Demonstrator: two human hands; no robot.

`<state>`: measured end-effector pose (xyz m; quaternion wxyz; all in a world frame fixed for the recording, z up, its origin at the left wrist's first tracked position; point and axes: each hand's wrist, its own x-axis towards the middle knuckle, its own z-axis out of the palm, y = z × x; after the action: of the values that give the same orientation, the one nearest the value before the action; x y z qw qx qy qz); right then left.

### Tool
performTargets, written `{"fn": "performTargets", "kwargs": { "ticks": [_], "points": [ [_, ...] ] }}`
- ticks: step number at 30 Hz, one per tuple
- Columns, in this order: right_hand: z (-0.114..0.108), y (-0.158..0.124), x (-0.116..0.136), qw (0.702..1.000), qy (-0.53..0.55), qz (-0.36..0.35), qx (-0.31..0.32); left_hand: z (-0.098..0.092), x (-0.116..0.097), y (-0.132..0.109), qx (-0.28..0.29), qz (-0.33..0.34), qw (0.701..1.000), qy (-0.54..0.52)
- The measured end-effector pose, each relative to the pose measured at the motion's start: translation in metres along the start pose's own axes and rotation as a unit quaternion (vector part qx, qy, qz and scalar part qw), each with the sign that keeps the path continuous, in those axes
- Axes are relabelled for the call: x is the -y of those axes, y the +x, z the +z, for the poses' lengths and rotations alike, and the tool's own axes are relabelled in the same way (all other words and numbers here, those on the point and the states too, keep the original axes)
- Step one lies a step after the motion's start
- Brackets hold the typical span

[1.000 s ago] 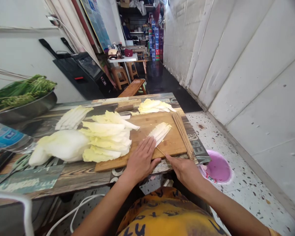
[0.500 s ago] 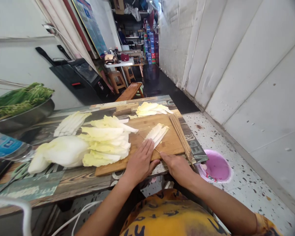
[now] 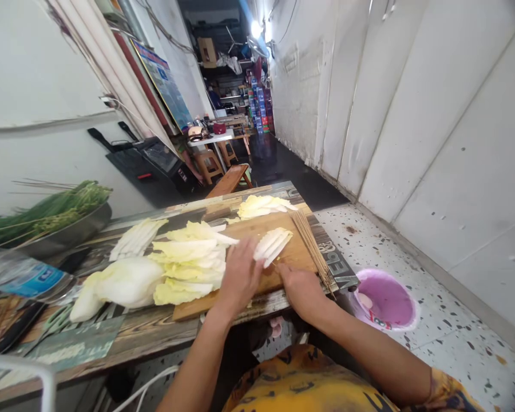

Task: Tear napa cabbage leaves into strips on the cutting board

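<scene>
- The left hand (image 3: pixel 240 272) is open, fingers extended together and thumb apart, above the board at the left end of the cut cabbage strips (image 3: pixel 274 246); its thumb is right at their edge, though blur makes contact hard to confirm.
- The right hand (image 3: pixel 302 289) is curled closed at the board's near edge, pinching what looks like a thin skewer (image 3: pixel 276 264) that points toward the strips.
- Those strips lie side by side, slanting, on the right half of the wooden cutting board (image 3: pixel 300 249).
- A bundle of wooden sticks (image 3: pixel 312 243) runs along the board's right edge, its near ends past the board.
- A large pile of cabbage leaves (image 3: pixel 189 266) covers the board's left end, its pale yellow-green edges facing left.
- Just left of that pile, a white cabbage chunk (image 3: pixel 126 281) rests on the worktop (image 3: pixel 154 329).
- Two more groups of strips lie on the worktop: a far pile (image 3: pixel 264 206) behind the board and a left pile (image 3: pixel 137 239) behind the chunk.
- Farther left are a bottle (image 3: pixel 38 280) on its side, green-handled scissors (image 3: pixel 58 320) and a metal bowl (image 3: pixel 83 226) heaped with greens (image 3: pixel 64 206).
- A pink bucket (image 3: pixel 397 297) stands on the floor to the right.
</scene>
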<state>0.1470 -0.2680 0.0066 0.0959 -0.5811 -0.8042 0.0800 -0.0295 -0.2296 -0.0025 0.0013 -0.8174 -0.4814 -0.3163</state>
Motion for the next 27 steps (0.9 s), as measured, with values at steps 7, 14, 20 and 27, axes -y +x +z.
{"fn": "performTargets", "kwargs": {
  "ticks": [7, 14, 20, 27],
  "points": [
    [-0.024, -0.024, -0.052, 0.943, 0.236, 0.026, -0.234, 0.015, 0.03, 0.099, -0.053, -0.16, 0.984, 0.064],
    [-0.028, -0.049, -0.079, 0.844, 0.504, 0.053, -0.179, 0.082, 0.055, 0.166, 0.138, -0.14, 0.976, 0.097],
    [-0.031, -0.066, -0.084, 0.83, 0.533, 0.068, -0.149, 0.085, 0.062, 0.186, 0.192, -0.133, 0.967, 0.104],
    [-0.024, -0.063, -0.086, 0.832, 0.506, 0.103, -0.204, 0.048, 0.039, 0.191, 0.124, -0.114, 0.985, 0.016]
  ]
}}
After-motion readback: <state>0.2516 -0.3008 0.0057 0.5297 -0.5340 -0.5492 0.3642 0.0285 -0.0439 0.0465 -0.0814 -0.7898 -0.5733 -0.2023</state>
